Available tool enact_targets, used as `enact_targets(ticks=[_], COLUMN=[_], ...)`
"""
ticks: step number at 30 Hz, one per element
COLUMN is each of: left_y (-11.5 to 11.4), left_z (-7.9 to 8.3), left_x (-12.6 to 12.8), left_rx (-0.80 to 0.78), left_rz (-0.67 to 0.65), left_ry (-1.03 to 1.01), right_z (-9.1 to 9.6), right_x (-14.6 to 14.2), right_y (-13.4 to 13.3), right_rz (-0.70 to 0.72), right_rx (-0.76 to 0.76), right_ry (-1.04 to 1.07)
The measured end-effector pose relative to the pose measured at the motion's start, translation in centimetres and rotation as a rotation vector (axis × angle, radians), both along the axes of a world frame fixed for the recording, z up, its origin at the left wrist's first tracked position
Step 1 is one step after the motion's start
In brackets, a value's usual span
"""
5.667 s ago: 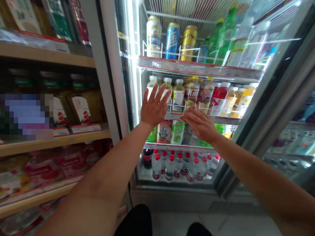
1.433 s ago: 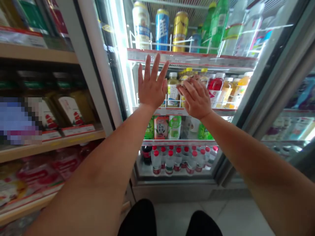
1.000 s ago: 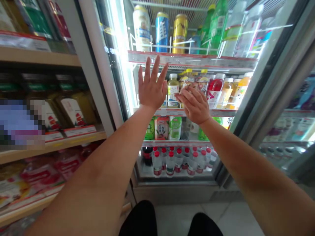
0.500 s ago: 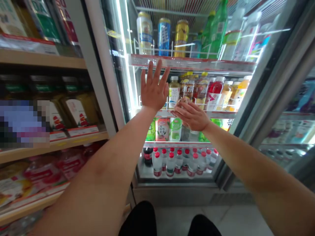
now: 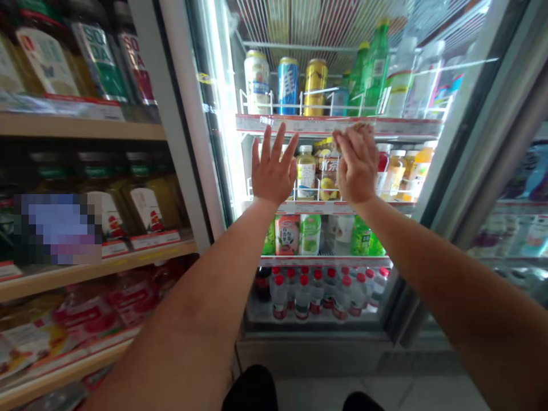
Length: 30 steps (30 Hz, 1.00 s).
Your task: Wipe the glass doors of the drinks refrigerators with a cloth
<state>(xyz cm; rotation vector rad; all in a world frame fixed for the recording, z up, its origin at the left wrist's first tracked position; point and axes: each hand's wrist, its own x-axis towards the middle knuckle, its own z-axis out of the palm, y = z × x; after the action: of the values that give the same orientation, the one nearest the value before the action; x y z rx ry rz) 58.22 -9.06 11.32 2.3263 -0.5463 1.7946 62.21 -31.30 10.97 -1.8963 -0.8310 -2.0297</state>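
Note:
My left hand (image 5: 274, 171) is raised in front of the glass door of a drinks fridge, fingers spread and palm forward, apparently flat against the glass. To its right, at about the same height, my right hand (image 5: 357, 162) is pressed to the glass just below the top shelf's edge. A crumpled brownish cloth (image 5: 365, 129) shows past its fingertips, mostly hidden under the hand. Behind the glass, between the two hands, stand a pale tea bottle (image 5: 305, 171) and an iced tea bottle (image 5: 327, 165).
The fridge's top shelf holds a blue can (image 5: 287, 85), a gold can (image 5: 315, 87) and green bottles (image 5: 377, 68). Red-capped water bottles (image 5: 302, 297) fill the bottom. A metal door frame (image 5: 475, 182) runs along the right. Wooden shelves (image 5: 81, 125) with bottles stand on the left.
My right hand has moved up and to the right across the glass with the cloth, its fingers now pointing upward. My left hand stays spread in place. The view has tilted slightly upward.

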Motion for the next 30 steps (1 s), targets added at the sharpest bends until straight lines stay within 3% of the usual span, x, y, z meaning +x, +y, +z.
enact_targets(ticks=[3,5,6,8,10,13,15,17,20,22,24,26,28,30], left_y=[-0.1,-0.1,-0.1,-0.1,-0.1,0.0,0.1,0.1,0.1,0.1,0.1,0.1,0.1,0.2], left_z=[0.2,0.3,0.3,0.3,0.2,0.1,0.0,0.0,0.0,0.0,-0.1,-0.1,-0.1,-0.2], left_x=[-0.1,0.1,0.2,0.3,0.4,0.3,0.3,0.4,0.5,0.5,0.4,0.5,0.6,0.7], left_rx=[-0.02,-0.039,-0.043,-0.043,-0.035,-0.029,-0.024,-0.02,-0.017,-0.017,-0.014,-0.012,-0.006,0.003], left_rz=[-0.011,-0.008,-0.005,-0.006,-0.024,-0.053,-0.07,-0.078,-0.064,-0.054,-0.046,-0.032,-0.016,-0.005], left_ry=[0.02,0.049,0.059,0.059,0.037,-0.006,-0.029,-0.041,-0.034,-0.035,-0.042,-0.05,-0.054,-0.059], right_z=[-3.3,-3.2,-2.3,0.4,3.0,3.3,1.3,-0.7,-1.0,0.4,1.6,1.4,-0.3,-2.0], right_x=[-1.2,-1.7,-1.7,-1.4,-0.8,-0.3,-0.5,-1.0,-1.4,-1.3,-1.0,-0.8,-0.9,-1.3], right_y=[0.0,-0.5,-0.8,-1.5,-1.9,-1.6,-1.3,-1.3,-2.0,-2.6,-2.8,-2.4,-1.6,-1.0], right_rz=[0.007,0.032,0.037,0.02,0.003,0.0,-0.014,-0.03,-0.031,-0.033,-0.024,-0.002,0.015,0.03], right_rx=[-0.385,-0.621,-0.653,-0.524,-0.245,0.015,-0.064,-0.313,-0.641,-0.569,-0.306,-0.09,-0.084,-0.285], right_ry=[0.021,0.036,0.042,0.043,0.003,-0.077,-0.101,-0.102,-0.04,0.028,0.043,0.024,0.023,0.062])
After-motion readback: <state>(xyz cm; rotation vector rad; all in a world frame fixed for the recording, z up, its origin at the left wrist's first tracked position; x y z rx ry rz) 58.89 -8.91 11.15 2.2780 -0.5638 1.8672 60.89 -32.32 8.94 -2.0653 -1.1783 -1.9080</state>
